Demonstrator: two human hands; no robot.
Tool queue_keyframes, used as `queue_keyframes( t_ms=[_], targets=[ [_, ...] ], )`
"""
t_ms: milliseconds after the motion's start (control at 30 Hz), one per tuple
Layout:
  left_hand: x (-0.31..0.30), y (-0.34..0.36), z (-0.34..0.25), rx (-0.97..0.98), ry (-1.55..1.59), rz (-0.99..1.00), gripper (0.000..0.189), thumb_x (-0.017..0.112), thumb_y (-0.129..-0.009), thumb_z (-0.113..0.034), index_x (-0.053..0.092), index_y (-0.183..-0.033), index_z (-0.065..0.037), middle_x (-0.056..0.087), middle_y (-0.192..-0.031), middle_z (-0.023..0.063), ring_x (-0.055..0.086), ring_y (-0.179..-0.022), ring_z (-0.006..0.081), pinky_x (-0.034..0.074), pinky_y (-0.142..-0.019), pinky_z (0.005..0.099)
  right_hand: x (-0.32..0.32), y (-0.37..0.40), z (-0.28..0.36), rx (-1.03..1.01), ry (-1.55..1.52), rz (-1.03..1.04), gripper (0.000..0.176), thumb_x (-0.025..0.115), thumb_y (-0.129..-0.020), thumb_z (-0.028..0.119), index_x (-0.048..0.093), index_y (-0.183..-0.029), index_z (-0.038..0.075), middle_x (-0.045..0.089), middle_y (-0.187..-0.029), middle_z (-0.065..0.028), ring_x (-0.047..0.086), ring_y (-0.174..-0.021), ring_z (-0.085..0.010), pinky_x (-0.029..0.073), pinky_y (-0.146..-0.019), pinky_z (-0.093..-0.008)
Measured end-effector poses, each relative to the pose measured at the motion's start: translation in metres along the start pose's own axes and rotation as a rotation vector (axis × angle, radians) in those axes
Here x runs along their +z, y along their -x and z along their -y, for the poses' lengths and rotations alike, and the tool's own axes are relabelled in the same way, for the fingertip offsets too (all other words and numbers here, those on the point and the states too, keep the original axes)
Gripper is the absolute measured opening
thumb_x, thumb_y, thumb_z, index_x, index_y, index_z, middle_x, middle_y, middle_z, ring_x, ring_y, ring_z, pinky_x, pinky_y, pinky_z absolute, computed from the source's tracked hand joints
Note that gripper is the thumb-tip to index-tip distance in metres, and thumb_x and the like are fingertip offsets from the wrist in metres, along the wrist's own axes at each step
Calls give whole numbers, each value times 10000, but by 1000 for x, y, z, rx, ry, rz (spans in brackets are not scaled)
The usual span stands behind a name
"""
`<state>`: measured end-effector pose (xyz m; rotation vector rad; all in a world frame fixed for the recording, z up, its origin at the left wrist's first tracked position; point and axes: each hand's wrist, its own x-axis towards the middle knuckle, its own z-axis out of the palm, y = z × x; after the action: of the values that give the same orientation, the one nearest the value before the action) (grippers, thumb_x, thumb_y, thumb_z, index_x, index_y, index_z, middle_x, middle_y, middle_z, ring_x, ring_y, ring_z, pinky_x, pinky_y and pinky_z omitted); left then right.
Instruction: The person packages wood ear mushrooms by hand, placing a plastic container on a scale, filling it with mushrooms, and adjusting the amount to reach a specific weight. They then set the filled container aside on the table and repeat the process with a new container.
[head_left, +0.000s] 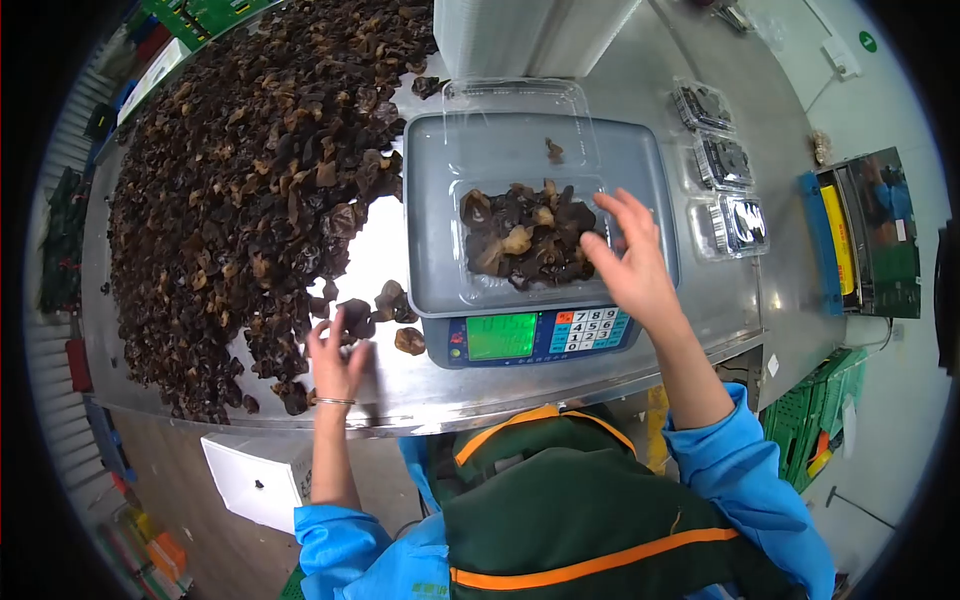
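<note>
My left hand (337, 365) is at the metal table's front part, fingers spread around a dark piece of wood ear mushroom (357, 318); whether it grips the piece is not clear. My right hand (634, 262) is open at the right side of a clear plastic clamshell box (482, 290), its fingertips beside the mushroom pieces (530, 236) inside. The box lies with its lid (515, 100) folded back, on the grey pan of a digital scale (645, 160). One small piece (555, 151) rests on the lid. The scale's green display (500, 337) is lit, its digits blurred.
A large heap of wood ear mushrooms (240, 190) covers the table's left. Stacked clear boxes (530, 35) stand behind the scale. Three filled boxes (722, 163) line the right side. A white carton (250, 475) is below the front edge, and green crates (820, 410) stand at right.
</note>
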<state>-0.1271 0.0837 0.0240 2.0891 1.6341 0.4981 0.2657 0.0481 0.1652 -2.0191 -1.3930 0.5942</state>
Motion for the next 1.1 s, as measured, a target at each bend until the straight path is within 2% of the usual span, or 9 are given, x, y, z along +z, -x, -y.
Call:
queue_keyframes(
  t_ms=[167, 267, 400, 467, 533, 667, 800, 967, 1100],
  targets=[
    [32, -12, -41, -25, -44, -29, 429, 720, -704, -155, 595, -1112, -111, 498, -1119, 210, 503, -1000, 361, 429, -880, 383, -6, -62, 9, -229, 64, -85, 365, 590, -800, 251, 578, -1123, 84, 593, -1060, -122, 457, -1064, -328, 326, -941, -424],
    [30, -14, -15, -162, 36, -98, 393, 695, -689, -64, 604, -1071, -83, 577, -995, 178, 567, -924, 328, 454, -841, 360, 13, -98, 14, -245, 462, -25, 355, 580, -805, 248, 582, -1129, 104, 585, -1070, -122, 484, -994, -305, 299, -933, -410],
    [5, -21, -17, -488, 652, -355, 185, 620, -784, 16, 626, -959, -44, 575, -1006, 66, 598, -732, 112, 478, -472, 202, 20, -120, 13, -195, 478, 101, 209, 589, -792, 208, 656, -961, 104, 629, -916, -63, 503, -936, -251, 298, -895, -374],
    [-33, -37, -96, -287, 653, -347, 232, 636, -733, 33, 629, -950, -48, 576, -1021, 83, 596, -804, 153, 503, -557, 248, 8, -107, 21, -201, 208, 68, 173, 603, -778, 189, 661, -913, 100, 627, -866, -48, 502, -929, -239, 304, -883, -358],
    [-52, -57, -156, 331, 285, -266, 333, 653, -654, 32, 628, -971, -66, 555, -1076, 107, 573, -901, 223, 501, -717, 327, 0, -84, 23, -213, -55, 44, 137, 616, -764, 170, 666, -866, 95, 625, -815, -32, 501, -922, -228, 310, -871, -342],
    [-24, -92, -227, 561, 224, 186, 585, 668, -602, -2, 570, -1153, -170, 432, -1265, 142, 454, -1091, 316, 391, -930, 409, -6, -41, 23, -402, 141, 35, 261, 659, -722, 131, 644, -981, 103, 583, -977, -56, 515, -875, -226, 331, -839, -331],
    [-53, -90, -222, 510, 339, 262, 649, 730, -601, -90, 536, -1214, -186, 333, -1353, 165, 301, -1234, 356, 297, -1011, 450, -44, -21, 9, -234, -48, -175, 287, 638, -753, 83, 631, -1040, 88, 569, -1044, -71, 537, -927, -188, 405, -817, -281],
    [-52, -61, -117, -105, 454, -397, 423, 528, -812, 60, 450, -1223, 1, 488, -1230, 134, 525, -1044, 182, 439, -844, 274, -66, 11, -25, 71, -432, -334, 211, 560, -823, 32, 621, -1024, 19, 602, -977, -50, 536, -920, -120, 412, -820, -236],
    [19, -9, -72, 15, 224, 27, 812, 702, -633, -89, 315, -1341, 2, 335, -1353, 228, 301, -1255, 408, 255, -1041, 462, -58, 27, -32, 234, -703, -356, 173, 538, -847, 32, 619, -991, -20, 610, -949, -47, 531, -857, -91, 413, -809, -232]
  ],
)
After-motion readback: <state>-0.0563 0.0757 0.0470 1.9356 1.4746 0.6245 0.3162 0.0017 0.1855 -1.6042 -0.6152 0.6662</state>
